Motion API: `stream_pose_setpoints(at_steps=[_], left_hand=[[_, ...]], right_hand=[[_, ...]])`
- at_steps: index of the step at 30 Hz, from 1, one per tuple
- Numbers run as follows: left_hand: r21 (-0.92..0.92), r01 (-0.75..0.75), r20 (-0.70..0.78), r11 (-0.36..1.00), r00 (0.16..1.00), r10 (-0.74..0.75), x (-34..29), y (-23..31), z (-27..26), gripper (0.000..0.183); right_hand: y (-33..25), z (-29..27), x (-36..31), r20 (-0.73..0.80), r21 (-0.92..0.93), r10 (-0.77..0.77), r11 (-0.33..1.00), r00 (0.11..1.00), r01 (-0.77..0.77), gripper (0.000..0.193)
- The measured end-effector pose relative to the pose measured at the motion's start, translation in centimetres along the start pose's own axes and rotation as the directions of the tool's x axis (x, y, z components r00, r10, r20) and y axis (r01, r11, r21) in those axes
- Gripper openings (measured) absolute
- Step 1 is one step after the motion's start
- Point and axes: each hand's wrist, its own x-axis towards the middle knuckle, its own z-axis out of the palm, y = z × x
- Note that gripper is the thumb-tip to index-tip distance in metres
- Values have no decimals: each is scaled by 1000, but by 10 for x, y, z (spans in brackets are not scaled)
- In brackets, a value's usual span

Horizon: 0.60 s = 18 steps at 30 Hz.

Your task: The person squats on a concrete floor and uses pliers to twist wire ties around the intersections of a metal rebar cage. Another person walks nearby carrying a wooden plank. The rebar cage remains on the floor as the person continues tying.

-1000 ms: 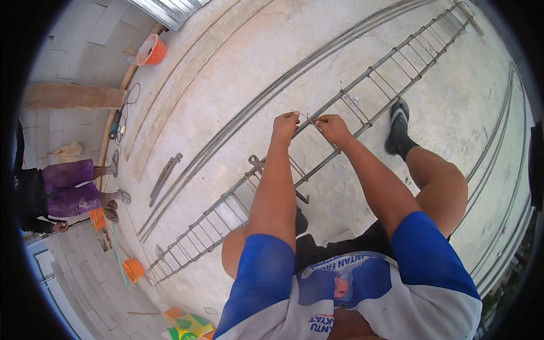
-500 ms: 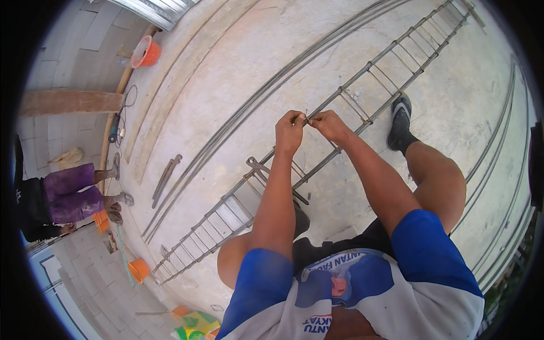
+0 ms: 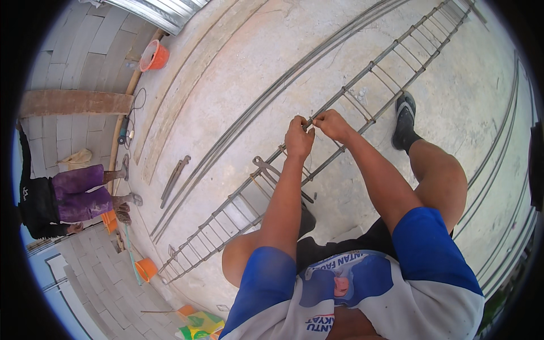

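A long ladder-like reinforcing steel cage [image 3: 387,80], made of bars with many rectangular stirrups, runs diagonally across the floor before me. At its far bar, my left hand [image 3: 300,139] is closed, fingertips pinched together against the steel. Right beside it, my right hand [image 3: 333,125] pinches at the same spot, thumb and forefinger closed. A thin stub sticks up between the fingertips; what they grip is too small to make out. Pincers [image 3: 266,165] lie across the cage just left of my left forearm, partly hidden by it.
Loose long steel bars [image 3: 249,111] lie beyond the cage, with short rods [image 3: 175,180] near them. Another person [image 3: 79,195] in purple shorts stands at the left by a block wall [image 3: 68,73]. Orange buckets [image 3: 154,56] stand along the wall. My sandalled foot [image 3: 404,116] is beside the cage.
My left hand has dropped slightly and turned, its fingers curling over the bar. My right hand keeps pinching beside it. The whole view has shifted a little, moving the scene rightward.
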Motion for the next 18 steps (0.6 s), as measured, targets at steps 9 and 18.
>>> stream_pose_setpoints(at_steps=[9,18], left_hand=[[334,-59,15,941,998,58,20,-8,17,30],[-42,48,127,998,991,-42,23,-6,1,42]], right_hand=[[-5,7,-4,-25,-197,9,980,1000,-14,34],[-15,12,-12,-151,-258,-51,966,987,11,28]])
